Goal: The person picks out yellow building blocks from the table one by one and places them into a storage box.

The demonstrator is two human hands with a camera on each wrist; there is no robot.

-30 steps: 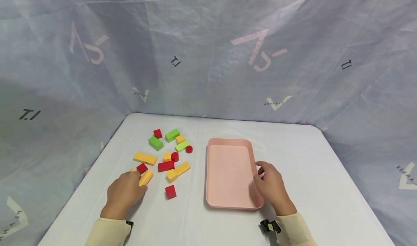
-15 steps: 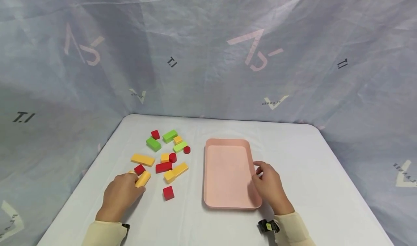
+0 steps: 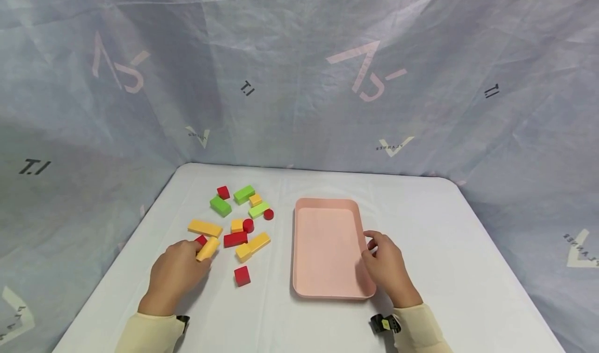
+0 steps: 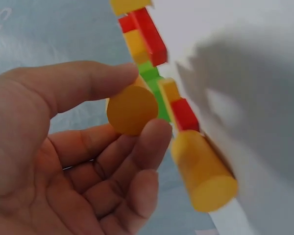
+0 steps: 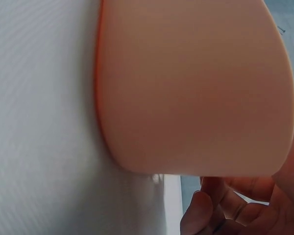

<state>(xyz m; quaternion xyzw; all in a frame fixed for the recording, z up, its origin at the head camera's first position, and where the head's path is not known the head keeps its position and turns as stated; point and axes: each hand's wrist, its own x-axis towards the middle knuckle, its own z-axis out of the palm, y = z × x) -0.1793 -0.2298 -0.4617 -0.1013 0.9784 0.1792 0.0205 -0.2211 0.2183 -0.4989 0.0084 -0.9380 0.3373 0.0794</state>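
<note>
My left hand (image 3: 175, 271) pinches a yellow cylinder block (image 3: 208, 249) between thumb and fingertips, its round end facing the left wrist camera. Below it, a second yellow cylinder (image 4: 203, 171) stands beside a red block (image 4: 185, 115) in the left wrist view; from the head, my hand hides that cylinder. At the right long side of a pink tray (image 3: 327, 249), my right hand (image 3: 387, 267) holds the rim with the thumb at the edge. The right wrist view has the tray's outer wall (image 5: 196, 88) covering part of the fingers.
Red, yellow and green blocks lie scattered left of the tray, among them a red cube (image 3: 242, 276), a long yellow block (image 3: 205, 228) and a green block (image 3: 220, 206). Under everything is a white-covered table (image 3: 412, 212), with a grey printed cloth (image 3: 299, 82) behind.
The left hand has risen a little with the yellow cylinder, which now partly covers the red cube behind it. The right hand and tray stay put; the head view has shifted slightly.
</note>
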